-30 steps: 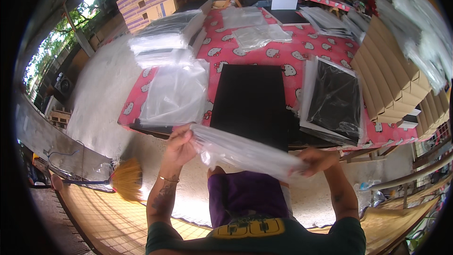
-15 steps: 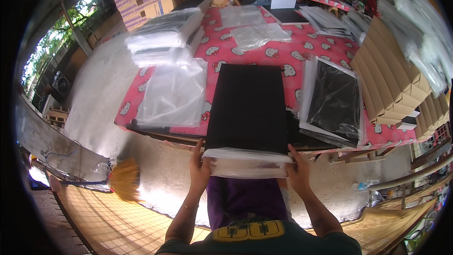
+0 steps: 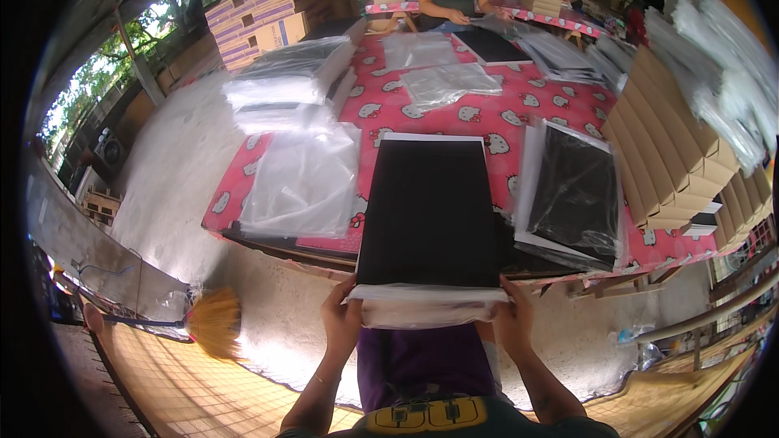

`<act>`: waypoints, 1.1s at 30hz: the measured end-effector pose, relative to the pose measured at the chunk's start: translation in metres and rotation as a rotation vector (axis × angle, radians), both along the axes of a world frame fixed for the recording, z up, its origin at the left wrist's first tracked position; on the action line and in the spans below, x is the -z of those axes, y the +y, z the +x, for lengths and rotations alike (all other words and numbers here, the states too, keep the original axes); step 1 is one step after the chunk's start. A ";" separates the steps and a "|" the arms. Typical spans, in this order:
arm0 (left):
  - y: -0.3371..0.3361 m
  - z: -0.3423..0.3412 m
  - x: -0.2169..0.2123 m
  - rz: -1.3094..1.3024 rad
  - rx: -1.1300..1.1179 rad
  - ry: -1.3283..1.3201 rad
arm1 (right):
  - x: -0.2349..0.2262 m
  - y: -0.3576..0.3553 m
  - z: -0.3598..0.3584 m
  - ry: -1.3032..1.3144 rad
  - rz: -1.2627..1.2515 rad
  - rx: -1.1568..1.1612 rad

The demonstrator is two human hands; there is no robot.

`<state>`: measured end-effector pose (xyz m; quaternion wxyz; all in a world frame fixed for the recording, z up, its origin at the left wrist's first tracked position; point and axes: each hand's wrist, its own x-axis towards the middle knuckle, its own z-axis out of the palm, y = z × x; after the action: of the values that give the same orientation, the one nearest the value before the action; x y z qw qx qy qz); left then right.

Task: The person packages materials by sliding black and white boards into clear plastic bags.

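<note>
Spread beneath everything, a pink tablecloth printed with white cat faces. Lying on it at the near edge, a flat, black, rectangular panel over a white layer visible along the far end. Hemmed in at left by a flat pile of clear plastic bags, with a tall stack of plastic-wrapped black panels beyond; at right, by a pile of bagged black panels. Farther right, a leaning row of brown cardboard boxes beside bundles of clear plastic. Across the table, a co-worker near another black panel. On the floor at left, a straw-coloured broom.

On the stacked brown cartons, purple bands and small markings, too small to make out; on the dark green shirt, large yellow characters.

Held taut at the panel's near end, a soft, clear plastic bag, pinched at one end by the left hand, at the other by the right hand. Cannot tell any overlap between panel and bag.
</note>
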<state>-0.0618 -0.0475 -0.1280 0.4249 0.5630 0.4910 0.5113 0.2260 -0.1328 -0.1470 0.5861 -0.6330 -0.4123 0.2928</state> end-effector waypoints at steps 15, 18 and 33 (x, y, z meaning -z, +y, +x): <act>0.052 0.023 -0.215 0.157 0.530 -1.005 | -0.207 0.063 0.074 0.788 0.682 -0.479; 0.107 0.027 -0.195 0.064 0.587 -1.102 | -0.189 0.130 0.091 0.929 0.682 -0.645; 0.141 0.041 -0.020 0.078 0.185 -0.032 | 0.010 0.143 0.081 0.302 0.150 -0.151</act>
<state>-0.0213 0.0935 -0.1076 0.4559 0.6139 0.4095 0.4976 0.3067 0.0106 -0.1566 0.6633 -0.5037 -0.3865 0.3962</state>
